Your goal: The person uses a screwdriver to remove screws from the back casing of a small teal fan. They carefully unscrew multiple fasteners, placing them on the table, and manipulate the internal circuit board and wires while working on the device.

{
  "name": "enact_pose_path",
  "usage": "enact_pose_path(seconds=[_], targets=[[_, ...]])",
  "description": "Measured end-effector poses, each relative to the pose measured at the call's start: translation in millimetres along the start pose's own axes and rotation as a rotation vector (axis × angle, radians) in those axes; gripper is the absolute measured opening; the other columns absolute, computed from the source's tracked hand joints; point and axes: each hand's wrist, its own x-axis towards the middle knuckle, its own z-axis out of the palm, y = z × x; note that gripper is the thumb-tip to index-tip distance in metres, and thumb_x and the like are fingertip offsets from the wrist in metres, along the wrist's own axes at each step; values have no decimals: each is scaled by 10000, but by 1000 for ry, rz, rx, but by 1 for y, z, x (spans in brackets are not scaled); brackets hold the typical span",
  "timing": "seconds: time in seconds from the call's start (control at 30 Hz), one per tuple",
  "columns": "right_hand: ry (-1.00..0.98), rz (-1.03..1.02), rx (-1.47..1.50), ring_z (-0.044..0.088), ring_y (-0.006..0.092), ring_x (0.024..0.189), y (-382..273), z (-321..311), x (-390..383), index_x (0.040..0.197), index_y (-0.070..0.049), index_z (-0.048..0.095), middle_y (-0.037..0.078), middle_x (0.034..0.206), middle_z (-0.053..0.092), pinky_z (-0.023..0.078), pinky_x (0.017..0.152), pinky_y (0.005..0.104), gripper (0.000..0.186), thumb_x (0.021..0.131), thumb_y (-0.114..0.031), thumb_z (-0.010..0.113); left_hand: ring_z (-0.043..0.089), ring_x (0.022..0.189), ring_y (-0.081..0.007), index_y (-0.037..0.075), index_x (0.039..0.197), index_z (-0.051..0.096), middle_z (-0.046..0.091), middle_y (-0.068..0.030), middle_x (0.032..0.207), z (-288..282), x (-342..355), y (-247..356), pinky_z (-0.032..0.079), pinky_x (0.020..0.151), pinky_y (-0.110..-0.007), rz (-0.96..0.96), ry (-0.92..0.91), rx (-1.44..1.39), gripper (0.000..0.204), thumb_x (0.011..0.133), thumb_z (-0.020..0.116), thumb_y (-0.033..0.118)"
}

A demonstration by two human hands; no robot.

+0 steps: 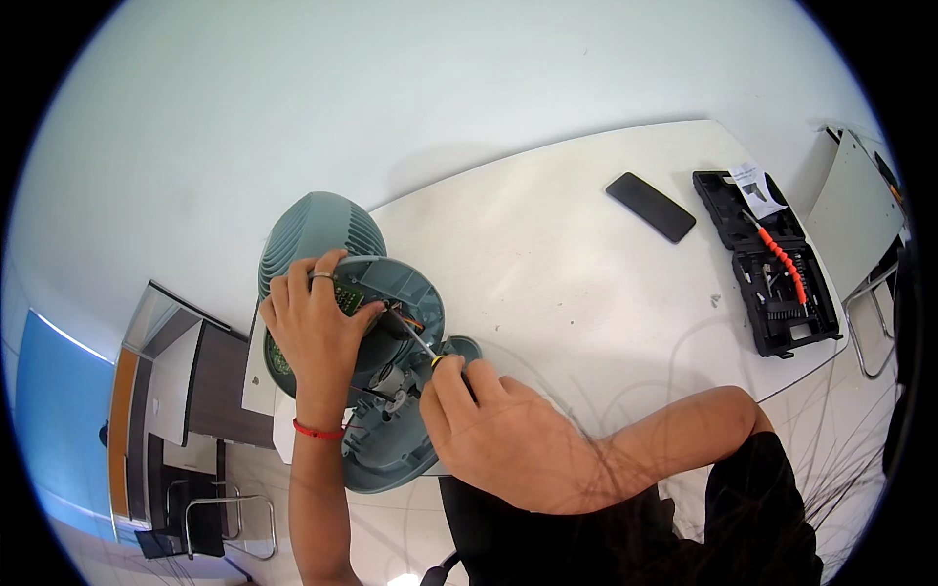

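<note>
A grey-green appliance, seemingly a fan, lies opened at the table's left end, with a slatted head (315, 239) behind. My left hand (318, 332), with a ring and a red wrist cord, grips its round housing (425, 288), fingers at the far rim and thumb inside. Parts of a green circuit board (347, 298) show around that hand. My right hand (498, 430) is closed on a screwdriver (422, 345) with a black and yellow handle. Its shaft points into the housing near my left thumb; the tip's contact is hard to make out. Below, a second shell (391, 459) holds wires and a motor-like part (391, 396).
On the white table (547, 254) lie a dark phone (651, 207) and, farther right, an open black tool case (782, 337) with bits and an orange flexible shaft (782, 264). A wall stands behind. Chairs (210, 518) and a cabinet are at the left.
</note>
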Motion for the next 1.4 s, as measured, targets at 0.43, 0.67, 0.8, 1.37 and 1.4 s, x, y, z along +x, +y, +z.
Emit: enact_pose_path(seconds=[0.43,0.67,0.8,1.37,1.4], targets=[[111,-101,-88,550,239,780,-5,12,-7,927,74,693,258,1083,638,520,585,265,235,756,-84,661,558,1088,-239,211,1207,669,622,27,1144,2,-1,-2,403,903,-409,-13,1,-6,735,536,951,311],[121,27,-80,560,179,685,-14,16,-9,899,52,653,244,1056,625,495,456,241,188,759,-71,672,555,1093,-243,207,1214,664,619,18,1142,3,-1,-2,401,908,-414,-2,10,-2,740,538,947,311],[79,8,-39,569,188,694,-12,15,-8,952,46,633,239,1073,585,502,455,244,218,770,-68,675,543,1058,-234,187,1213,680,608,2,1134,2,-1,-1,382,937,-417,2,9,-13,738,536,947,302],[118,-43,-58,628,284,794,-12,8,-17,1136,95,630,227,1033,577,494,588,252,326,847,-49,669,556,1090,-246,199,1212,661,620,13,1145,1,-1,-2,400,901,-427,-21,-18,-9,730,549,942,317],[119,-39,-67,625,278,788,-13,8,-17,1137,94,631,227,1033,579,495,589,250,326,848,-51,669,555,1089,-245,200,1210,663,619,12,1142,2,0,-2,400,902,-427,-20,-19,-2,727,550,942,322]])
